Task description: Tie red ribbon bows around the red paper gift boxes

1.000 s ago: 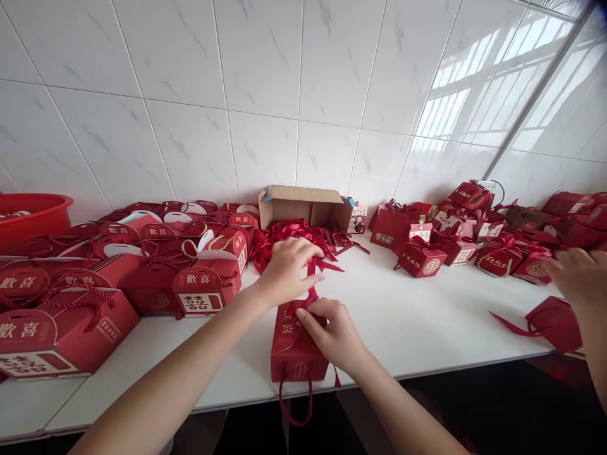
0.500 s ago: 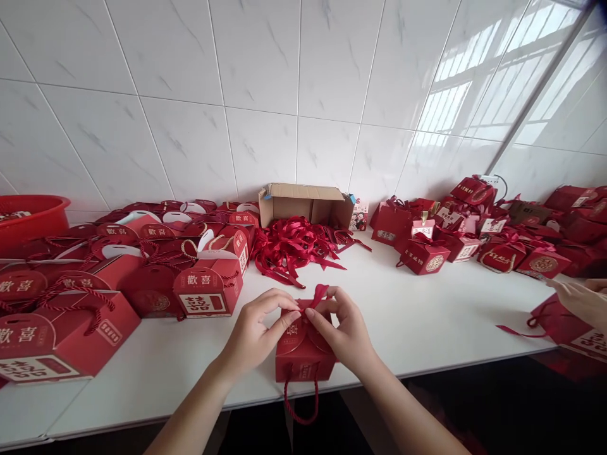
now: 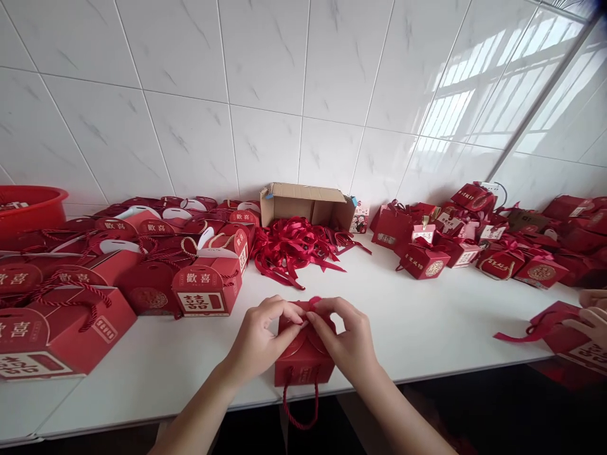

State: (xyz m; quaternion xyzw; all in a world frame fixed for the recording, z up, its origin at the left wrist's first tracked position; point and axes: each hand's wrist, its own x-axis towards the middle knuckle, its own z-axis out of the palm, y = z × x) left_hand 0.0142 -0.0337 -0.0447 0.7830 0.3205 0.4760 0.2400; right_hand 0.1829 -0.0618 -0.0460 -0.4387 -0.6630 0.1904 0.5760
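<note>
A small red gift box (image 3: pixel 303 370) stands at the table's front edge, its cord handle (image 3: pixel 301 424) hanging down over the edge. Both hands meet at the top of this box. My left hand (image 3: pixel 268 335) pinches the red ribbon with thumb and forefinger. My right hand (image 3: pixel 344 328) also grips the ribbon (image 3: pixel 315 302), part of which shows as a loop between the hands. The fingertips cover most of the ribbon, so its exact form there is hidden.
A heap of loose red ribbons (image 3: pixel 298 249) spills from an open cardboard box (image 3: pixel 308 193) at the wall. Many red gift boxes (image 3: pixel 203 287) crowd the left; tied ones (image 3: pixel 424 260) stand on the right. A red basin (image 3: pixel 33 215) is far left. Another person's hands (image 3: pixel 590 319) work at a box on the right.
My fingers have drawn closer together over the box top, and the ribbon loop standing up there has become smaller and lower. At right, the other person's hands have shifted over their box.
</note>
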